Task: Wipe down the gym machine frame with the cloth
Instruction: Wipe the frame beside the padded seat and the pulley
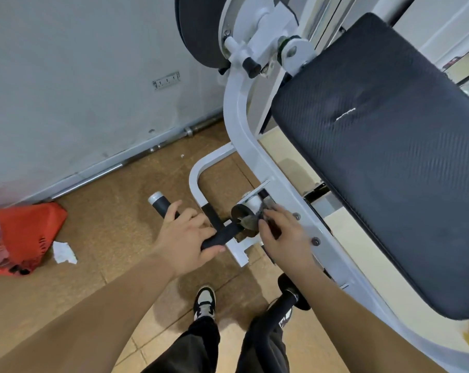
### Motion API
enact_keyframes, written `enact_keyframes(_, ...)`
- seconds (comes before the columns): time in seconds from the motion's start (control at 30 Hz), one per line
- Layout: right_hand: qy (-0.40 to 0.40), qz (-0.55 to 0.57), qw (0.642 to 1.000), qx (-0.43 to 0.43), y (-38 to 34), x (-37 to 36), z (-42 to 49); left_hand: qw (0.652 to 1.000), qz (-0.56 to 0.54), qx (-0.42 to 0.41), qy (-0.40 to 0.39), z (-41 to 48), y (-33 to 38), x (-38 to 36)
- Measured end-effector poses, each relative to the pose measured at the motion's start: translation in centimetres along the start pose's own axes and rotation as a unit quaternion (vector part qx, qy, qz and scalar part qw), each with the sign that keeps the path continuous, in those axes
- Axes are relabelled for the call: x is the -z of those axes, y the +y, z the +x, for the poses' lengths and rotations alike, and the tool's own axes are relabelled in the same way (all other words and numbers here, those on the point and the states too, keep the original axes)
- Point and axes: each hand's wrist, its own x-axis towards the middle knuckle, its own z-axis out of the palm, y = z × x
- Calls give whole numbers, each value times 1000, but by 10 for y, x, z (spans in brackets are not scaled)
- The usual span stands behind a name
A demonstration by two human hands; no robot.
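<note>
The gym machine's white frame (pixel 244 135) curves down from the upper middle toward the lower right. My left hand (pixel 186 235) grips a black handle bar (pixel 162 205) with a silver end cap, left of the frame. My right hand (pixel 284 235) holds a small greyish cloth (pixel 248 221) and presses it against the white pivot bracket (pixel 252 201) where the handle joins the frame. Most of the cloth is hidden under my fingers.
A large black padded seat (pixel 384 146) fills the right side. An orange bag (pixel 26 235) and crumpled white paper (pixel 64 253) lie on the brown floor at left. A steel bar (pixel 99 173) runs along the grey wall. My feet (pixel 205 302) stand below.
</note>
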Motion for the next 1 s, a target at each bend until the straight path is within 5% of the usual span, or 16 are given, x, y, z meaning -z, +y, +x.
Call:
enact_keyframes(0.27, -13, 138, 973, -186, -16, -29, 20, 999, -7, 18, -29, 3, 5, 4)
enact_keyframes(0.47, -30, 57, 996, -56, 9, -27, 21, 999, -3, 22, -48, 6, 5, 6)
enact_keyframes(0.73, 10, -25, 998, -49, 1, -32, 31, 997, 8, 18, -69, 6, 4, 9)
enact_keyframes(1.0, -35, -58, 997, -45, 8, -28, 30, 998, -17, 17, -57, 8, 2, 6)
